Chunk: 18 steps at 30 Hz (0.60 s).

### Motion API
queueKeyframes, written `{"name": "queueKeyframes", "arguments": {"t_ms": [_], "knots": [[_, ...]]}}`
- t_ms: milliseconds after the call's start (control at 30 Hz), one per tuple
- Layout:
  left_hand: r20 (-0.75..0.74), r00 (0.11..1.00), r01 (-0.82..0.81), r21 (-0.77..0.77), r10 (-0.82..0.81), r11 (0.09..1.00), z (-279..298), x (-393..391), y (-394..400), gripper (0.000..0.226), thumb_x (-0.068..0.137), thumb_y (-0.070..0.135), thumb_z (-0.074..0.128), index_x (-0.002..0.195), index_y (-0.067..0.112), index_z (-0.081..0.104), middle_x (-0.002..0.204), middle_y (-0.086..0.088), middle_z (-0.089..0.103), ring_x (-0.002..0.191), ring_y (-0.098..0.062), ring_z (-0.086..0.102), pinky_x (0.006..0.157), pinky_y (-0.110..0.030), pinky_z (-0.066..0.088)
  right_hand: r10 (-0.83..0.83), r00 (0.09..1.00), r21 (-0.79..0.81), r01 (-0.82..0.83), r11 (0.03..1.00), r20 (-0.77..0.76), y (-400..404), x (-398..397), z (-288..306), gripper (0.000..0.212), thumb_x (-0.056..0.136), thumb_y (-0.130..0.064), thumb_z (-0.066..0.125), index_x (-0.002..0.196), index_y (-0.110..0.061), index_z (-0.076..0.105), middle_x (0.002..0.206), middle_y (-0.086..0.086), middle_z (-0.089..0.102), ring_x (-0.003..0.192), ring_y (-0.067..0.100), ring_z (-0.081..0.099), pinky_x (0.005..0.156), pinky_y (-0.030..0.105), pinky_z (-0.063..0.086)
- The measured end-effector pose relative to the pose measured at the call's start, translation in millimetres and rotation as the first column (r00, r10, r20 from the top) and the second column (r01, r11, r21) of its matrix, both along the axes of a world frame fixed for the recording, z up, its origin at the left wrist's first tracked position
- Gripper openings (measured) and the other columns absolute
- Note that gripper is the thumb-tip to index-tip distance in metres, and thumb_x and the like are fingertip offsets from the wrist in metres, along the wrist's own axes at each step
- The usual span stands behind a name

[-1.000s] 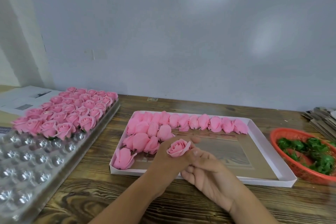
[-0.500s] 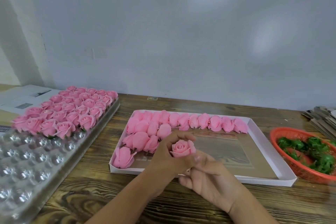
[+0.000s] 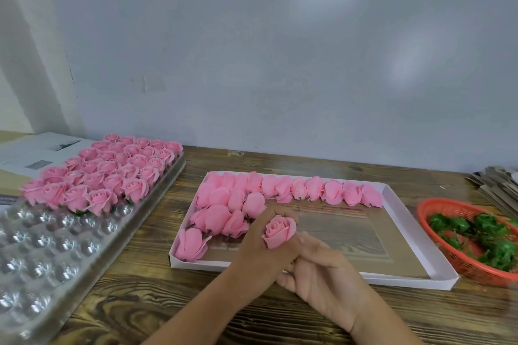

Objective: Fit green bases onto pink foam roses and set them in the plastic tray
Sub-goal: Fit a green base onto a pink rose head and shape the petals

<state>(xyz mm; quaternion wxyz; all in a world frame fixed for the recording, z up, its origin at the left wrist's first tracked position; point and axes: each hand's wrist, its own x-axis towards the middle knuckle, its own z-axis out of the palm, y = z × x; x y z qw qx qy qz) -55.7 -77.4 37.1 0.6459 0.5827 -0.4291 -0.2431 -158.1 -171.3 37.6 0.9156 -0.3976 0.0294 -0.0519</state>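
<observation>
Rose in hand: one pink foam rose [image 3: 279,231], bloom up, was held above the near edge of the shallow white cardboard box [image 3: 420,279].
Left hand [image 3: 259,256]: its fingers [image 3: 267,217] were curled round the rose, gripping it from the left.
Right hand [image 3: 322,272]: palm up just beside and under the left hand, its fingers [image 3: 304,239] touching the base of the rose; whether they pinched anything could not be told.
Loose roses: pink foam roses without bases [image 3: 297,190] lay on their sides in a row along the box's far wall and bunched in its left end.
Green bases: dark green plastic bases [image 3: 493,241] lay heaped in an orange mesh basket [image 3: 437,210] right of the box.
Plastic tray: clear dimpled plastic tray [image 3: 42,249] at the left of the wooden desk [image 3: 134,294], its far half filled with upright finished roses [image 3: 112,173], its near cups bare.
</observation>
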Motion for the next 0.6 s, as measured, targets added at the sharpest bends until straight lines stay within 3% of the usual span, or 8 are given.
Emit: {"name": "queueKeyframes", "arguments": {"t_ms": [100,167,267,367,500,600], "knots": [[-0.013,1.000,-0.020,-0.049,0.020,0.999,4.1,-1.9,1.9,0.027,0.070,0.032,0.069,0.096,0.035,0.063,0.083,0.004,0.059,0.074,-0.008,0.057,0.065,-0.025,0.054,0.012,1.000,-0.002,-0.012,1.000,0.001,2.3,0.0,2.3,0.050,0.073,-0.021,0.085,0.118,-0.007,0.068,0.116,0.016,0.063,0.098,0.026,0.060,0.087,0.037,0.052],[-0.024,0.999,-0.045,-0.058,0.044,0.997,6.0,-3.1,2.8,0.032,0.067,0.034,0.069,0.098,0.041,0.065,0.087,0.003,0.059,0.075,-0.006,0.058,0.065,-0.025,0.055,0.015,1.000,0.033,-0.014,0.999,-0.023,2.4,-0.4,1.0,0.048,0.071,-0.019,0.086,0.115,-0.010,0.070,0.103,0.013,0.062,0.083,0.022,0.062,0.078,0.035,0.053],[-0.038,0.999,-0.040,-0.076,0.038,0.996,7.4,-4.7,3.7,0.030,0.068,0.036,0.071,0.098,0.039,0.068,0.087,0.005,0.060,0.076,-0.004,0.059,0.067,-0.022,0.053,0.020,0.997,0.051,-0.016,0.999,-0.073,2.4,-0.4,0.4,0.051,0.070,-0.019,0.086,0.115,-0.006,0.067,0.095,0.016,0.057,0.081,0.026,0.057,0.071,0.036,0.054],[-0.104,0.995,-0.012,-0.113,0.001,0.993,7.7,-3.9,3.1,0.028,0.071,0.035,0.076,0.098,0.032,0.071,0.083,0.004,0.062,0.075,-0.009,0.059,0.067,-0.024,0.053,0.031,0.991,0.026,-0.027,0.999,-0.133,2.4,-0.1,1.0,0.040,0.075,-0.021,0.077,0.109,-0.004,0.069,0.090,0.016,0.059,0.075,0.026,0.057,0.067,0.036,0.055],[-0.201,0.979,-0.053,-0.133,0.025,0.990,8.7,-3.1,2.0,0.019,0.076,0.033,0.078,0.093,0.028,0.072,0.081,0.000,0.062,0.074,-0.014,0.056,0.065,-0.027,0.051,0.012,0.986,0.048,-0.004,0.999,-0.169,2.8,1.5,-0.5,0.042,0.079,-0.025,0.067,0.116,-0.006,0.064,0.090,0.014,0.060,0.073,0.023,0.058,0.066,0.033,0.054],[-0.122,0.986,-0.126,-0.111,0.112,0.986,9.2,-1.9,0.0,0.004,0.083,0.024,0.071,0.083,0.028,0.070,0.076,0.006,0.063,0.068,-0.008,0.058,0.062,-0.020,0.051,-0.066,0.987,-0.047,0.059,0.997,-0.148,4.8,3.5,-2.6,0.039,0.080,-0.031,0.068,0.109,-0.006,0.061,0.086,0.010,0.061,0.072,0.018,0.058,0.066,0.028,0.053]]}}
